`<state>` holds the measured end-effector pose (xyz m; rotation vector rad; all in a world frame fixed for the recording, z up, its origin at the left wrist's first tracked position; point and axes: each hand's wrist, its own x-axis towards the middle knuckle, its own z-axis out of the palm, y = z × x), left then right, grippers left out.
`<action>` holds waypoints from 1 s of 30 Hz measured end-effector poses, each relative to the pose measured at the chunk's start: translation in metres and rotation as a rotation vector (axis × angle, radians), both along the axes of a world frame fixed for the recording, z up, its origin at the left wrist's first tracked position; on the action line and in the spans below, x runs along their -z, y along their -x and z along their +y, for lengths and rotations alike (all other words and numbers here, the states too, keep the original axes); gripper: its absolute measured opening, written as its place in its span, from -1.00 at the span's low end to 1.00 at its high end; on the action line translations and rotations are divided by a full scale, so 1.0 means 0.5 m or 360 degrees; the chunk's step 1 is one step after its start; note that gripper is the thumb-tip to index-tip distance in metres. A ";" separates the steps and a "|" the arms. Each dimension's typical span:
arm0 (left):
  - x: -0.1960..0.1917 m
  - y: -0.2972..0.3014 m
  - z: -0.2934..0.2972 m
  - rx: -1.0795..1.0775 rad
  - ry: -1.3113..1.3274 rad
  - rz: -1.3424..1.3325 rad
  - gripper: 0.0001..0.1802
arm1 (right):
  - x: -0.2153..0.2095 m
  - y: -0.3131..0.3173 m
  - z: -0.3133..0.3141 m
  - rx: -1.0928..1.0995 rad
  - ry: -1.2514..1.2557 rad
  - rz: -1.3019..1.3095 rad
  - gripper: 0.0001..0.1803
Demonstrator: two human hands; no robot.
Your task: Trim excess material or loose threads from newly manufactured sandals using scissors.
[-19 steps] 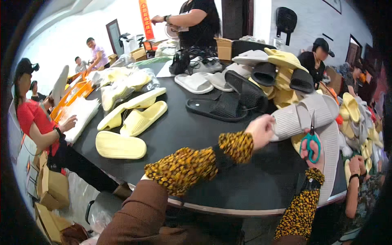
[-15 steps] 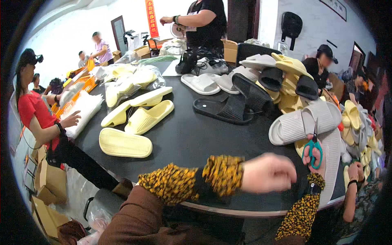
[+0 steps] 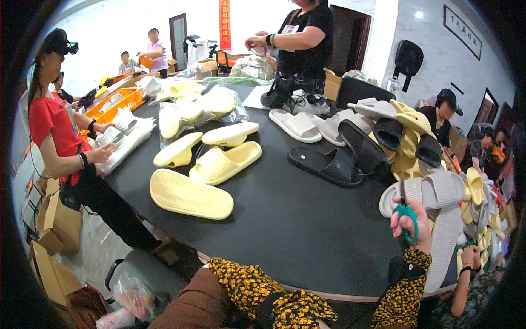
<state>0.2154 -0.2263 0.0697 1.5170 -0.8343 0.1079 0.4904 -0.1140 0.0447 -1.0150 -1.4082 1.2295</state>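
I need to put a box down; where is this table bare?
Widest: the black tabletop between the yellow slippers and the right hand with scissors, bordered behind by black slippers. A narrower strip runs back between the yellow and black slippers. Crowded: the slipper pile at right and bagged slippers at back left.

Scissors with teal plastic loop handles (image 3: 406, 211) and slim, dark-looking blades sit in the right hand (image 3: 417, 227), its fingers curled at the loops. The 2 blades look together and point upward in view, in front of a grey ribbed slide slipper (image 3: 445, 189); whether they touch it cannot be told.
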 end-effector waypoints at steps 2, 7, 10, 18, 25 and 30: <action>0.000 0.014 0.004 0.0015 -0.0010 -0.0006 -0.62 | -0.014 0.045 0.013 -0.0090 0.0016 -0.0047 -0.33; -0.015 0.047 0.037 0.0158 0.0028 0.0070 -0.61 | -0.043 0.154 0.036 -0.0319 0.0033 -0.0241 -0.42; -0.023 0.077 0.048 0.0130 0.0104 0.0057 -0.61 | -0.045 0.221 0.067 -0.0525 0.0136 -0.0352 -0.44; -0.033 0.072 0.066 0.0175 -0.0022 0.0052 -0.67 | -0.008 0.285 0.091 -0.0885 0.0289 -0.0242 -0.48; -0.042 0.063 0.078 0.0096 -0.0083 0.0194 -0.71 | 0.048 0.294 0.095 -0.1039 0.0329 -0.0208 -0.47; -0.053 0.058 0.087 0.0058 -0.0032 0.0256 -0.72 | 0.097 0.285 0.102 -0.1035 0.0451 -0.0030 -0.45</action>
